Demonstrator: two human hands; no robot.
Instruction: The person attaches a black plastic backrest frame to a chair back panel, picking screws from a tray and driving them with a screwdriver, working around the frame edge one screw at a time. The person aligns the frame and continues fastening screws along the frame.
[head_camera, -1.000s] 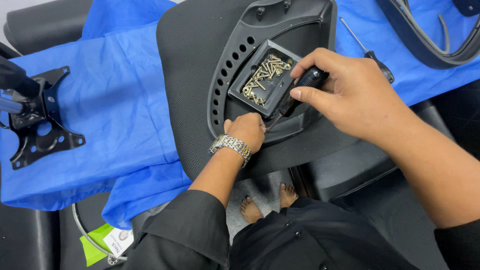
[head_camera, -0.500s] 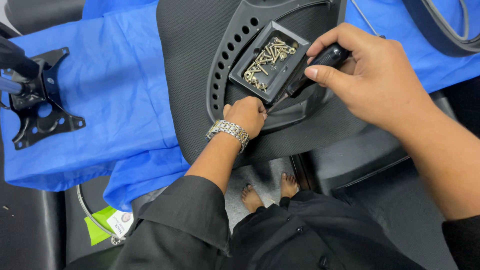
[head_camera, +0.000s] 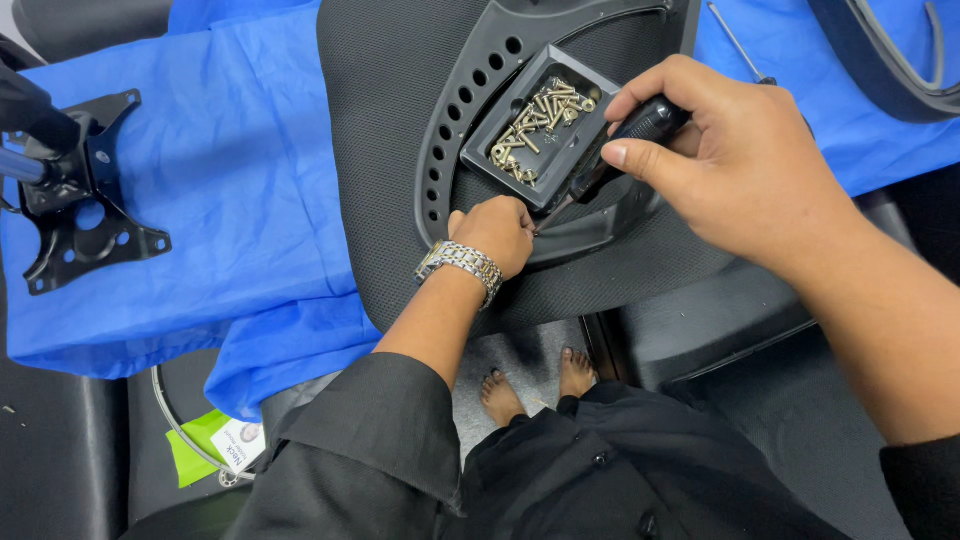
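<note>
A person seated over a blue-draped desk (head_camera: 230, 150) works on a black mesh chair seat (head_camera: 390, 110) lying across it. The right hand (head_camera: 740, 165), reaching in from 4 o'clock, is curled tight around the black handle of a screwdriver (head_camera: 640, 128), thumb pressed along the grip and knuckles arched upward; the tool slants down toward 7 o'clock, its tip meeting the curved black plastic bracket (head_camera: 450, 130) fixed on the seat. The left hand (head_camera: 500, 232), coming up from 6 o'clock on a forearm with a silver wristwatch (head_camera: 460, 265), is bunched into a loose fist right at the screwdriver's tip, fingers folded under and pinched together; whether they grip a screw cannot be told. Just above both hands, at 12 o'clock from the left fist, a small black tray (head_camera: 545, 130) of brass-coloured screws (head_camera: 535, 125) rests on the bracket, touching the screwdriver's shaft. Well apart at 9 o'clock, a black metal chair base plate (head_camera: 85, 200) lies on the blue cloth. A second, thin screwdriver (head_camera: 738, 45) lies at 1 o'clock beyond the right hand. Bare feet (head_camera: 535, 385) show on the floor below, between black sleeves.
</note>
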